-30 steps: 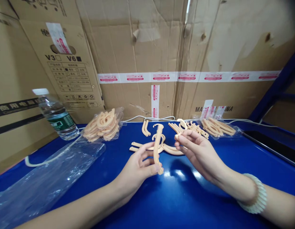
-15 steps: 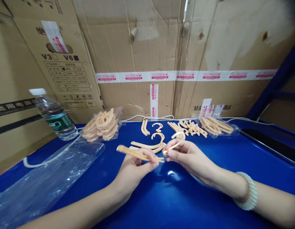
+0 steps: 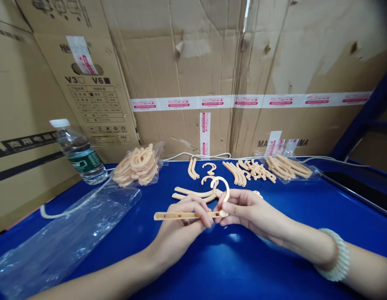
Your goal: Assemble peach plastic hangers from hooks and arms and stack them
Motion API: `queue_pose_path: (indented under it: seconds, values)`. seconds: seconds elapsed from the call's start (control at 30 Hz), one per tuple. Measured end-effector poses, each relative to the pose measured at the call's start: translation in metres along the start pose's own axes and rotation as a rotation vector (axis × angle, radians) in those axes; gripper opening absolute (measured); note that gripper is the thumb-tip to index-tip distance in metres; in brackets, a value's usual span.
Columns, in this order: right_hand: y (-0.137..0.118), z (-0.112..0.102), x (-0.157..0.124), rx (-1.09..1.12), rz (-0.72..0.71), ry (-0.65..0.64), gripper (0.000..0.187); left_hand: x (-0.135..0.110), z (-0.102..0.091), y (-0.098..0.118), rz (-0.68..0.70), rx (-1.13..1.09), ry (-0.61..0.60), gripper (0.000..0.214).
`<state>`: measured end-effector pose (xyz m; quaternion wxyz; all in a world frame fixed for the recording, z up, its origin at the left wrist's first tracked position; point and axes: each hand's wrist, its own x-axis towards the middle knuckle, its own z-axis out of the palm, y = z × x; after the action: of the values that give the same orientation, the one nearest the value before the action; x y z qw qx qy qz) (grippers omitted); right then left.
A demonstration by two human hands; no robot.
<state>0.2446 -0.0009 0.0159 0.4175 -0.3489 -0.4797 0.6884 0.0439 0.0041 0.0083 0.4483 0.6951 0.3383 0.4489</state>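
Note:
My left hand point(image 3: 190, 216) is closed around a pale beige hanger arm point(image 3: 170, 216), a flat strip that points left. Between the fingers of my right hand point(image 3: 243, 208) is a curved hanger hook point(image 3: 225, 187), its loop standing upward. The hook's knobbed base meets the end of the arm where my fingertips come together; whether the two are joined I cannot tell. Just behind my hands lies another hanger point(image 3: 193, 193) with long arms and its own hook, partly hidden by my fingers.
Loose arms point(image 3: 235, 173), hooks point(image 3: 208, 168) and a heap of small parts point(image 3: 258, 170) lie along the back. Bagged pieces sit at left point(image 3: 138, 164) and right point(image 3: 287, 166). A water bottle point(image 3: 83, 160), clear plastic sheet point(image 3: 65, 233), phone point(image 3: 358, 191) and white cable point(image 3: 65, 211) surround them.
My hands have come together. The hook has turned so its loop stands upright, and its base now meets the arm's end. The arm has levelled out, and the view has shifted slightly.

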Motion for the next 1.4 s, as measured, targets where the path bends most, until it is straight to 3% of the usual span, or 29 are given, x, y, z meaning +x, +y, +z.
queue_pose_path:
  seconds: [0.37, 0.57, 0.77, 1.07, 1.4]
  values:
    - [0.011, 0.0, 0.002, -0.154, -0.128, 0.008, 0.034, -0.005, 0.006, -0.002, -0.035, -0.022, -0.072, 0.019]
    - [0.011, 0.004, 0.001, -0.192, -0.109, 0.023, 0.039, -0.005, 0.007, 0.0, -0.067, -0.095, -0.063, 0.015]
    - [0.008, 0.0, -0.001, -0.089, -0.047, 0.042, 0.041, -0.002, 0.011, -0.001, -0.136, -0.224, 0.016, 0.014]
    - [0.005, -0.003, 0.0, -0.1, -0.015, 0.001, 0.035, 0.0, 0.006, 0.001, -0.045, -0.16, -0.007, 0.018]
    - [0.012, -0.002, 0.0, -0.143, -0.059, -0.004, 0.035, -0.003, 0.01, 0.004, -0.084, -0.252, -0.032, 0.02]
